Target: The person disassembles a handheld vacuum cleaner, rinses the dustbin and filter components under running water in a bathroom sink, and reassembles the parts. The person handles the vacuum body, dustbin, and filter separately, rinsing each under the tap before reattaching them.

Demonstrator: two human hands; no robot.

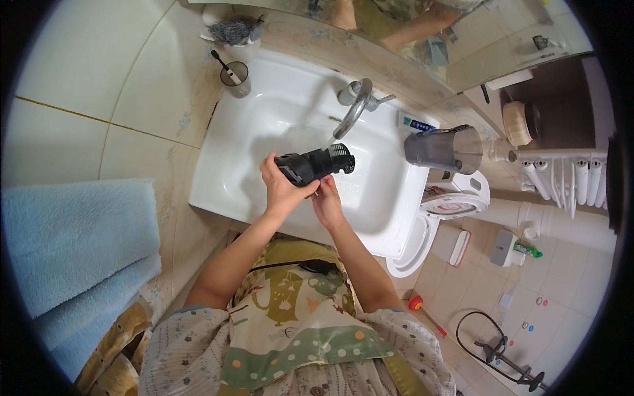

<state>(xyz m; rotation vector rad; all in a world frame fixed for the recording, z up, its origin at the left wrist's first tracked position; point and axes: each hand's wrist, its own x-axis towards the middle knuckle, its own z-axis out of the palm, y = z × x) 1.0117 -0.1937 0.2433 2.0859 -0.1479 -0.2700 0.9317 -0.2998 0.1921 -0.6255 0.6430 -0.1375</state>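
Over the white sink [218, 178] I hold a black plastic part [314, 164], roughly cylindrical, with a slotted grille at its right end; it looks like a vacuum cleaner's filter housing. My left hand [282, 190] is wrapped round its left end, thumb along the near side. My right hand [327, 203] pinches the underside near the middle, its fingertips partly hidden. The part lies tilted just in front of the chrome faucet [356, 109], its grille end below the spout. Whether water is running is hard to make out.
A smoky clear container [442, 149] and a toothpaste box [417, 123] stand on the sink's right rim. At the back left is a cup [236, 80] with a toothbrush. A blue towel [79, 237] hangs left; a toilet [415, 247] is to the right.
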